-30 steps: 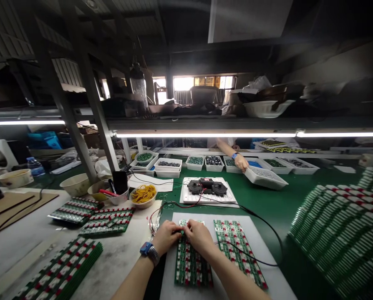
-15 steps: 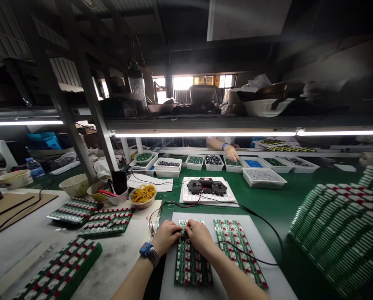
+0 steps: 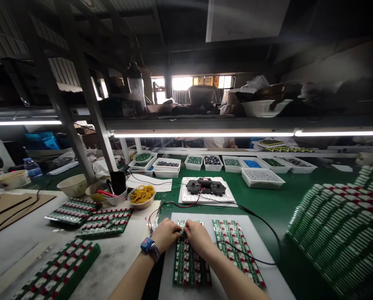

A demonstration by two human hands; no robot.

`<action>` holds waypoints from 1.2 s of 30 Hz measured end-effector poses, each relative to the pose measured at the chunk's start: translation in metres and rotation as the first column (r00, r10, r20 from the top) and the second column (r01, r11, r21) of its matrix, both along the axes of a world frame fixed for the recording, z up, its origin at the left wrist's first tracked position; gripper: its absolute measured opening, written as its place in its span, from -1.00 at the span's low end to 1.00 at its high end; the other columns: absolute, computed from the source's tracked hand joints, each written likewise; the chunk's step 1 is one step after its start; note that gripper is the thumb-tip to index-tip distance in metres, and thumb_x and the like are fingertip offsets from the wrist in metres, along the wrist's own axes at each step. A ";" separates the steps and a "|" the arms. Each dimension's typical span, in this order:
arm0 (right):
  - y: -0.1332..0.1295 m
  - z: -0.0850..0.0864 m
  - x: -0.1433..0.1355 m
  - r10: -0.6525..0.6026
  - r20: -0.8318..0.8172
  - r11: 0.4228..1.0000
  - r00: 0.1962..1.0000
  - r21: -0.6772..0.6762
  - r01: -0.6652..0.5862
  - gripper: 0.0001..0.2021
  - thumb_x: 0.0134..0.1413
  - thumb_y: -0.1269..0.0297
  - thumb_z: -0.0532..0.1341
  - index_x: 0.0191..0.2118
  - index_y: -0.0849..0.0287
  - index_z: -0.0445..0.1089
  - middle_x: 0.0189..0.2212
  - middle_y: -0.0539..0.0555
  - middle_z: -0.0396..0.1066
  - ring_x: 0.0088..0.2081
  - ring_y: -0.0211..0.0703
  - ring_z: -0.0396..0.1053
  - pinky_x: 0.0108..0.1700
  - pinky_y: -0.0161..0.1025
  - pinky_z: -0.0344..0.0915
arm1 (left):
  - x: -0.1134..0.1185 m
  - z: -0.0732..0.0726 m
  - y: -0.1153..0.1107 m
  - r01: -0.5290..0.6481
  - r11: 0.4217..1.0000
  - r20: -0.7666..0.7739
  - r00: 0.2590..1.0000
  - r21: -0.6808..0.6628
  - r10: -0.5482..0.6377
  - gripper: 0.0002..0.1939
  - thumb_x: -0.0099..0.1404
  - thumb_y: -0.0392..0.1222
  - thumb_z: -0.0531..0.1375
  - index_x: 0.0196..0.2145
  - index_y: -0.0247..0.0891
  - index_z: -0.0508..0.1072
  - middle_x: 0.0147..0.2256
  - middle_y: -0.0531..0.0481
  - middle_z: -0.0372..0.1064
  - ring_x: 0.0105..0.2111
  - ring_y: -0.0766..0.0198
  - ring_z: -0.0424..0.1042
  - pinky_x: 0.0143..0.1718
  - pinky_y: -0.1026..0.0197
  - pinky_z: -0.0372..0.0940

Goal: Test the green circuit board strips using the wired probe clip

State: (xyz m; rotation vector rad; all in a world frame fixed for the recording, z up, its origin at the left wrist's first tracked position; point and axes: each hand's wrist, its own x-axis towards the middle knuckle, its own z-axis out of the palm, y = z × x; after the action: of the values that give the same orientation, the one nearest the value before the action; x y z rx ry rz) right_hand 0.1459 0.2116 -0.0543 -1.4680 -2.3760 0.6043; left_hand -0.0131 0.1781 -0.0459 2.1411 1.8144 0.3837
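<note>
A green circuit board panel [image 3: 189,266] with rows of white and red parts lies on a pale board [image 3: 236,287] before me. My left hand [image 3: 167,234], with a blue-faced wristband [image 3: 147,245], is closed at the panel's upper left. My right hand [image 3: 196,233] pinches right beside it, its fingers almost touching the left ones. Something small and dark shows between the fingertips, too hidden to name. A second circuit board panel [image 3: 236,250] lies to the right, with a black cable [image 3: 269,233] crossing it and passing toward my right forearm.
Behind stands a black speaker unit [image 3: 206,187] on a white tray, with wires. White bins [image 3: 261,177] of small parts line the back. Stacked panels rise at right [image 3: 336,225]; more lie at left [image 3: 61,271]. A bowl of yellow rubber bands [image 3: 142,195] sits left of centre.
A co-worker's hand has drawn back from the bin of green parts at the rear. My hands stay at the same spot on the panel, and my view has shifted very slightly.
</note>
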 end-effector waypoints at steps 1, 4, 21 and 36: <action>0.000 0.000 0.000 0.007 0.000 1.000 1.000 0.001 -0.007 -0.82 0.25 0.36 0.08 -0.24 0.17 0.44 -0.28 0.13 0.51 -0.24 -0.08 0.43 -0.32 -0.31 0.08 | 0.000 0.002 0.002 -0.011 1.000 -0.006 1.000 -0.019 0.011 -0.73 0.18 -0.19 0.11 -0.25 -0.09 0.60 -0.39 0.00 0.49 -0.20 0.07 0.31 -0.19 0.18 0.19; 0.000 0.000 0.001 0.019 0.003 1.000 1.000 -0.004 -0.019 -0.82 0.25 0.38 0.08 -0.24 0.15 0.44 -0.29 0.11 0.51 -0.25 -0.09 0.42 -0.33 -0.31 0.07 | 0.000 0.004 0.006 -0.045 0.997 0.003 0.999 -0.069 0.046 -0.72 0.13 -0.19 0.15 -0.23 -0.08 0.60 -0.40 0.00 0.50 -0.20 0.06 0.32 -0.21 0.18 0.19; 0.005 0.001 0.003 0.026 -0.027 1.000 0.999 -0.005 -0.027 -0.78 0.21 0.35 0.09 -0.31 0.16 0.49 -0.29 0.12 0.51 -0.22 -0.11 0.42 -0.28 -0.32 0.08 | -0.004 -0.014 0.000 -0.115 0.993 0.147 0.982 -0.006 0.115 -0.75 0.16 -0.14 0.20 -0.20 -0.09 0.59 -0.32 -0.02 0.41 -0.16 0.11 0.29 -0.08 0.19 0.18; 0.005 0.000 0.000 -0.030 -0.043 0.998 0.999 -0.051 0.027 -0.82 0.15 0.36 0.12 -0.27 0.15 0.49 -0.28 0.11 0.52 -0.22 -0.10 0.43 -0.30 -0.32 0.09 | -0.002 -0.013 0.000 -0.104 0.994 0.108 0.989 0.031 0.100 -0.73 0.15 -0.18 0.19 -0.20 -0.10 0.59 -0.32 -0.03 0.42 -0.17 0.11 0.30 -0.10 0.19 0.20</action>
State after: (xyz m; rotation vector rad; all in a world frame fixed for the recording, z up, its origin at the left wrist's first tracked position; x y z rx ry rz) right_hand 0.1464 0.2170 -0.0543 -1.4909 -2.3187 0.6867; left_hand -0.0155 0.1779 -0.0593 2.0152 1.8751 0.5489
